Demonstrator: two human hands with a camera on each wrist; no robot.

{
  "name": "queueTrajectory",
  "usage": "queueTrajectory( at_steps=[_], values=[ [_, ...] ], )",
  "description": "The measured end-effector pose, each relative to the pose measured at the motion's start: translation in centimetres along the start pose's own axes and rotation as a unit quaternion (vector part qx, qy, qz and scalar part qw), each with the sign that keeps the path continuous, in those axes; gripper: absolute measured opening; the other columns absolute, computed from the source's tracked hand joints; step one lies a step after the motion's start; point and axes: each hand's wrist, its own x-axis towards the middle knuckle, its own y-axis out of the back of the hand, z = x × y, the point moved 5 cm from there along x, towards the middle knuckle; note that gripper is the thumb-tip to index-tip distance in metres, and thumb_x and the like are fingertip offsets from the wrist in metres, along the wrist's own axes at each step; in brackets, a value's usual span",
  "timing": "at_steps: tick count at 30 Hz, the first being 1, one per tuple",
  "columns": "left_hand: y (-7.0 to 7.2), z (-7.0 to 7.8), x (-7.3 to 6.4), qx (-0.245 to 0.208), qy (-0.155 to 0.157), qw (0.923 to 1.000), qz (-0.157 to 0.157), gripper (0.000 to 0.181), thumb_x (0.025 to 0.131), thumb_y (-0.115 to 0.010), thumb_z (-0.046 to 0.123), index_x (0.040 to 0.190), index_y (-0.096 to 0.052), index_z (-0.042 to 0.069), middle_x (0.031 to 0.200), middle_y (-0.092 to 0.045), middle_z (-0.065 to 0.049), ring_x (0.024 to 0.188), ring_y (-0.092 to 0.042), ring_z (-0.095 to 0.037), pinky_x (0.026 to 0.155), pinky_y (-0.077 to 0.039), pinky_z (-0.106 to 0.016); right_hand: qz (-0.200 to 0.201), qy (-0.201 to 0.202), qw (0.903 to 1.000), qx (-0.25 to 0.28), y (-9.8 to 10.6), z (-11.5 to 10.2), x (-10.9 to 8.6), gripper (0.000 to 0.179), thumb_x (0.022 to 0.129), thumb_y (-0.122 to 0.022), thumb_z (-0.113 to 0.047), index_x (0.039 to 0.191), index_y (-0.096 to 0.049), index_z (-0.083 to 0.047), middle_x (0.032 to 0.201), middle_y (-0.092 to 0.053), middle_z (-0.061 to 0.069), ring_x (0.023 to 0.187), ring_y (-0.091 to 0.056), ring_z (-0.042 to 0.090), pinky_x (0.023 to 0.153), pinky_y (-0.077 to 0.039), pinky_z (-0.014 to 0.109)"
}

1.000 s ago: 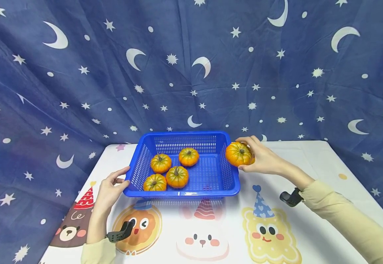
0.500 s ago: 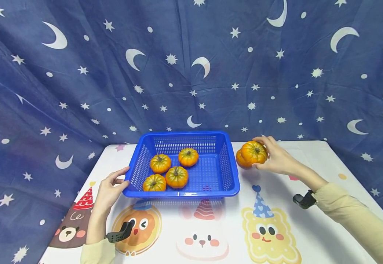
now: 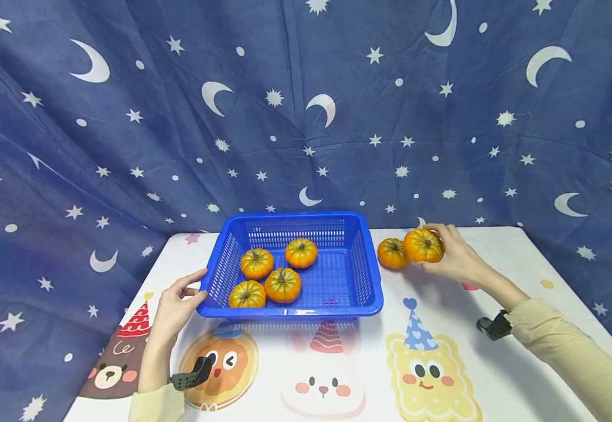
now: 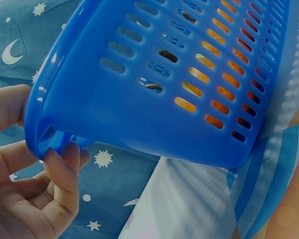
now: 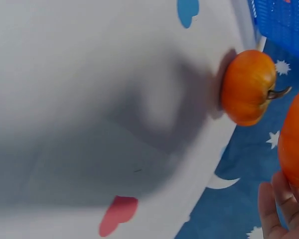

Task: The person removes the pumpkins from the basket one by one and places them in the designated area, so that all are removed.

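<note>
My right hand [image 3: 454, 255] holds a small orange pumpkin [image 3: 423, 245] raised above the table, its underside showing in the right wrist view [image 5: 296, 139]. Just left of it, a second pumpkin [image 3: 392, 254] sits on the tablecloth beside the blue plastic basket [image 3: 295, 312]. Inside the basket, toward its left half, lie several more pumpkins [image 3: 282, 285]. At the basket's left end my left hand [image 3: 175, 305] grips the rim; in the left wrist view its fingertips [image 4: 70, 154] curl under the rim's edge.
A white tablecloth [image 3: 264, 381] printed with cartoon figures covers the table. Behind it hangs a dark blue curtain [image 3: 264, 47] with moons and stars. A black wrist device [image 3: 495, 326] juts out below the right forearm, and another [image 3: 194, 374] beside the left.
My right hand has carried its pumpkin rightward from the basket's right rim, uncovering the pumpkin on the table. The left hand and the basket have stayed in place.
</note>
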Motion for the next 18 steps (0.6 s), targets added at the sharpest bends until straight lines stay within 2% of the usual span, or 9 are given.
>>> queueTrajectory(
  at_steps=[8, 18],
  values=[
    [0.0, 0.1, -0.2, -0.006, 0.002, 1.0000, -0.006, 0.047, 0.089, -0.061, 0.010, 0.136, -0.055, 0.008, 0.128, -0.055, -0.016, 0.082, -0.050, 0.006, 0.068, -0.039, -0.019, 0.002, -0.047, 0.9987, -0.021, -0.8, 2.4, 0.1, 0.083, 0.074, -0.079, -0.033, 0.139, -0.035, -0.006, 0.125, -0.040, 0.032, 0.108, -0.051, 0.047, 0.092, -0.042, 0.066],
    [0.1, 0.1, -0.2, -0.001, 0.013, 0.9999, -0.010, 0.049, 0.089, -0.062, 0.010, 0.137, -0.054, 0.009, 0.130, -0.055, -0.015, 0.083, -0.050, 0.007, 0.071, -0.039, -0.019, 0.007, -0.084, 0.9963, -0.016, -2.3, 5.0, 0.1, 0.085, 0.074, -0.078, -0.034, 0.140, -0.033, -0.003, 0.121, -0.040, 0.034, 0.105, -0.051, 0.049, 0.090, -0.043, 0.065]
  ],
)
